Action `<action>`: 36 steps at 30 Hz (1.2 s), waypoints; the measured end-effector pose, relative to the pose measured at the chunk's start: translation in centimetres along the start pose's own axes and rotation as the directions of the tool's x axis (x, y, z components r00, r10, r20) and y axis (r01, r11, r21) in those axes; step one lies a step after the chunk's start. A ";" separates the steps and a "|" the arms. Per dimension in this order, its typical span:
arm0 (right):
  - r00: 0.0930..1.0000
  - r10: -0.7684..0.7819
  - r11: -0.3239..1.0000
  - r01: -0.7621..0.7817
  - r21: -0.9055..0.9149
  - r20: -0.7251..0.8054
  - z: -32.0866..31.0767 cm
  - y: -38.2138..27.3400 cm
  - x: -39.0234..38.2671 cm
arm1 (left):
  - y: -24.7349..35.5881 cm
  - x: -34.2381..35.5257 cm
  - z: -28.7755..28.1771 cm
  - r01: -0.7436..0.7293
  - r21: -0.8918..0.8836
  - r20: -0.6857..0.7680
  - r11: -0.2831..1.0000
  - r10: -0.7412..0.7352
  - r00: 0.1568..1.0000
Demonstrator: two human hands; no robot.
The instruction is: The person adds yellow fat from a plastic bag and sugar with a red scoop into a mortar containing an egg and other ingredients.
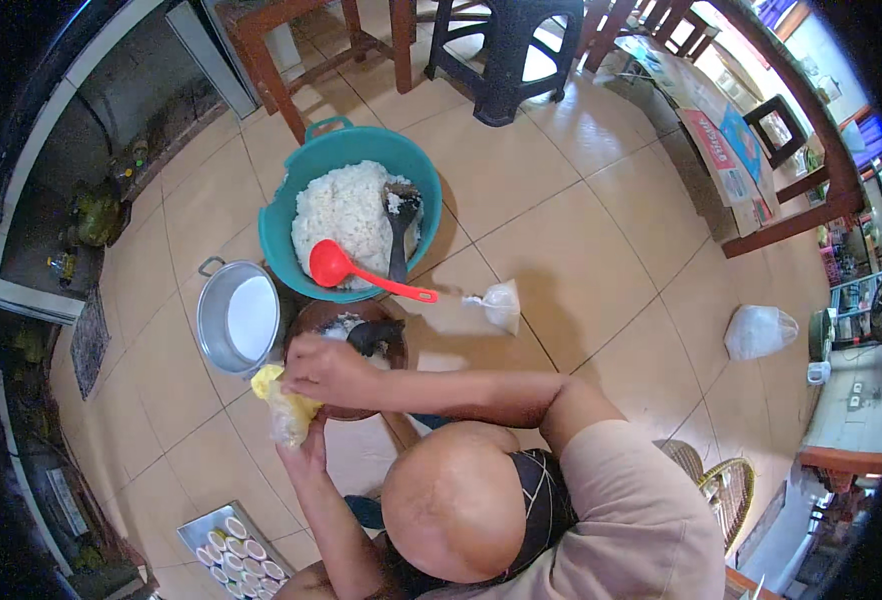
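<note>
A clear plastic bag [289, 415] with a bright yellow top sits in my left hand [309, 442], whose fingers are wrapped round it from below. My right hand [326, 370] pinches the bag's yellow part, reaching across a brown bowl [389, 360]. That bowl holds some white food and a dark utensil, partly hidden by the hand. Just beyond is a teal tub [276, 215] of white rice, with a black paddle [399, 240] and a red ladle [371, 280] in it. A metal pot [209, 315] of white liquid stands left of my hands.
A small knotted bag [501, 305] and a larger white bag [758, 333] lie on the tiled floor [601, 250]. A tray [273, 545] of small cups is at lower left. Black stools [501, 85] and wooden furniture [261, 30] stand at the back, a bench [781, 230] at right.
</note>
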State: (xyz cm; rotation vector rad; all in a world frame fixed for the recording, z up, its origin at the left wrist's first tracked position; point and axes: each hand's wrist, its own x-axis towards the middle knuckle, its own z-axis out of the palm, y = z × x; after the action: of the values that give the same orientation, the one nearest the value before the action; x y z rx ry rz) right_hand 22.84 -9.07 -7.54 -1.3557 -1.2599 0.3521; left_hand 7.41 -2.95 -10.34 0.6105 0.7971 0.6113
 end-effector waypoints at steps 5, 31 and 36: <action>0.981 0.192 0.977 -0.188 -0.097 0.027 -1.0 1.3 1.6 | 1.4 -0.9 -0.7 0.108 0.041 0.232 0.993 -0.115 0.966; 0.945 0.268 0.863 -0.148 -0.483 0.189 -4.3 0.0 -4.0 | -0.5 -0.2 1.3 0.078 0.715 0.061 0.694 -0.174 0.983; 0.777 0.422 0.783 -0.572 0.244 0.466 -5.6 1.5 -5.7 | -0.1 -0.3 3.6 0.057 0.729 0.174 0.682 -0.266 0.948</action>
State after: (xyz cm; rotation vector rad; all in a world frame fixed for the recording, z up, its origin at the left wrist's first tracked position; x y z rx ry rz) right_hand 25.98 -16.22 -10.01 -1.3064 -1.0374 1.2424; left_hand 10.14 -4.20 -8.29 1.3046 0.8117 0.0060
